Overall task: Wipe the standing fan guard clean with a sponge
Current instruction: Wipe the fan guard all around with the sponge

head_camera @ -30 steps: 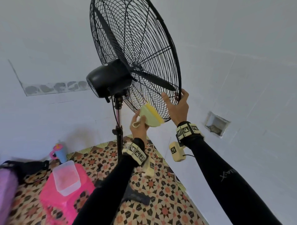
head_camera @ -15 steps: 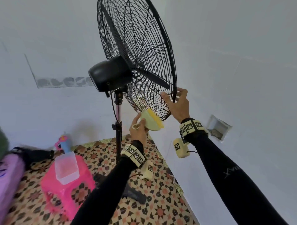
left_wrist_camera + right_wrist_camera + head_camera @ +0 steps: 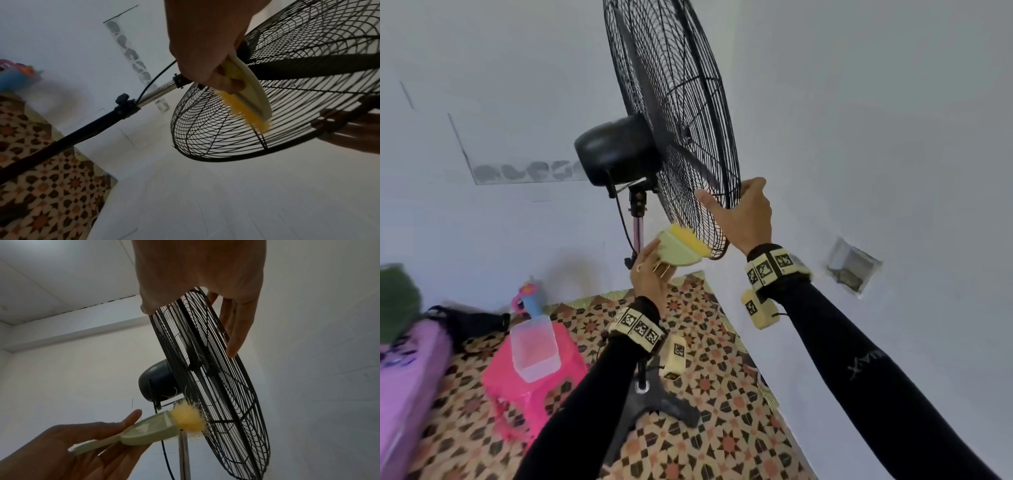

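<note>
Head view shows us working at the lower edge of the black wire fan guard [image 3: 681, 113], which tilts away to our upper left. Our left hand [image 3: 650, 274] pinches the pale green handle of the yellow-faced sponge scrubber [image 3: 683, 248], its yellow side touching the rear wires near the bottom rim. Its long axis runs up and right from our fingers, across the wires. Our right hand [image 3: 744, 216] steadies the rim just above the sponge, thumb on the near side and fingers [image 3: 236, 331] lying straight along the far grille. We judge that the next stroke follows the rim toward this right hand.
</note>
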`<state>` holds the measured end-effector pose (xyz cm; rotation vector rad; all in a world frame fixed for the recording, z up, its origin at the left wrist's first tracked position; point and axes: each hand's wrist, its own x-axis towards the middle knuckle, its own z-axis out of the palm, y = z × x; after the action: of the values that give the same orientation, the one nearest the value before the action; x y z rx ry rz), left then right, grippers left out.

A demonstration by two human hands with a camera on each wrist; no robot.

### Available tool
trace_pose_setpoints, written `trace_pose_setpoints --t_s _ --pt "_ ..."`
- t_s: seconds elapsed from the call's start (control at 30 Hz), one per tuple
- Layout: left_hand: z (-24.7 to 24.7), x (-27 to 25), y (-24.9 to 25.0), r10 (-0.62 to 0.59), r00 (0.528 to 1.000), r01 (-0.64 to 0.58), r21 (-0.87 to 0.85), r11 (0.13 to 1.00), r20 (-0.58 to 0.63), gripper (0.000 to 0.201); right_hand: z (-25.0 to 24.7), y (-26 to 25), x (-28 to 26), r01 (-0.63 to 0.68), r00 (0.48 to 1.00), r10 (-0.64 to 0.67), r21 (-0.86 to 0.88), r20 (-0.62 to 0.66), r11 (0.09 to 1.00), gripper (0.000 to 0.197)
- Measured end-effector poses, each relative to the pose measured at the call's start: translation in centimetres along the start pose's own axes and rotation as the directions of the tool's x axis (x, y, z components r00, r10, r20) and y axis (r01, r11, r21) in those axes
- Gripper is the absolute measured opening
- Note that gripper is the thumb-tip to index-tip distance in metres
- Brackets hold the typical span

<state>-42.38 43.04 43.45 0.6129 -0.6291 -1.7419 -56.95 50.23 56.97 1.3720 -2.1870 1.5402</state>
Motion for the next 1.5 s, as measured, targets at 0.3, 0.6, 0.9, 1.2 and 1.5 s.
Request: trace_pose_setpoints --t_s 0.3,0.6,0.9,1.2,1.5 --pt "-2.7 1.0 3.2 -0.290 0.922 0.208 0.305 0.929 0.256 0.048 0.0 -1.5 -1.4 -0.053 0.999 0.053 -0.015 0.012 0.998 0.106" --pt "0.3 -3.8 -0.3 -0.406 0.818 0.337 0.233 0.912 0.406 0.047 0.5 -1.9 -1.9 -0.035 0.999 0.039 -0.148 0.024 0.988 0.085" --pt "0.6 -3.4 0.4 -0.285 0.945 0.257 0.177 0.950 0.161 0.040 -0.5 -1.6 -1.1 -0.054 0.992 0.069 -0.137 0.105 0.989 0.098" --pt "1.6 -2.1 3.3 -0.441 0.865 0.224 0.599 0.769 0.242 0.040 -0.4 -1.3 -1.1 -0.044 0.993 0.056 -0.122 0.100 0.992 0.097" --pt "0.2 0.7 4.5 -0.372 0.915 0.242 0.525 0.816 0.157 0.052 -0.2 -0.8 -1.0 -0.029 0.997 0.037 -0.120 0.063 0.992 0.086"
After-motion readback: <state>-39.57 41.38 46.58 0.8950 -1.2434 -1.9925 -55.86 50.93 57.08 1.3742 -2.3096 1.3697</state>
